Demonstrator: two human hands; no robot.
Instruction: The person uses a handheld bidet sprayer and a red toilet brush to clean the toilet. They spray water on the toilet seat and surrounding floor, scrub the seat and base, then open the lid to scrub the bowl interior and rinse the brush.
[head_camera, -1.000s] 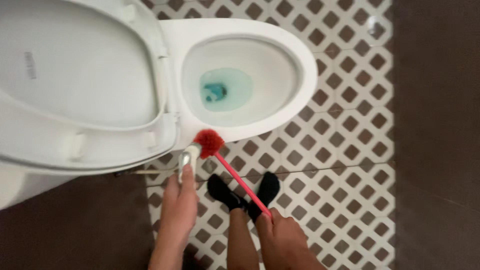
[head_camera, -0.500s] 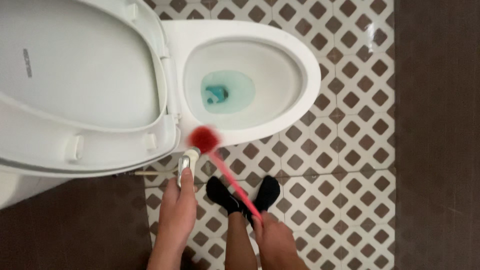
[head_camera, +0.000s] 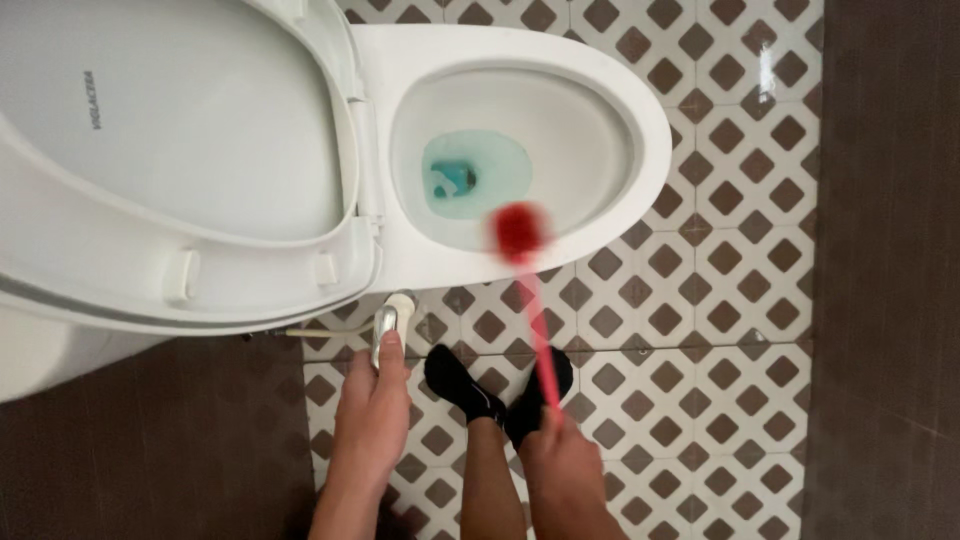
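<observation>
While we angle the red brush (head_camera: 520, 230) over the toilet bowl (head_camera: 640, 110) rim | right hand (head_camera: 560, 455) grips its handle | left hand (head_camera: 375, 400) clasps sprayer (head_camera: 385, 325) | keep bristles inside bowl, avoid drips.

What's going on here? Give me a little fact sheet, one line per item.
Place: patterned tile floor beside a white toilet
Toilet lid: raised
Bowl water: blue-green
Left hand: grips a silver spray nozzle, thumb on top
Right hand: holds the handle of a red toilet brush
Brush head: blurred, over the near edge of the bowl
Feet: black socks, between the two hands
</observation>
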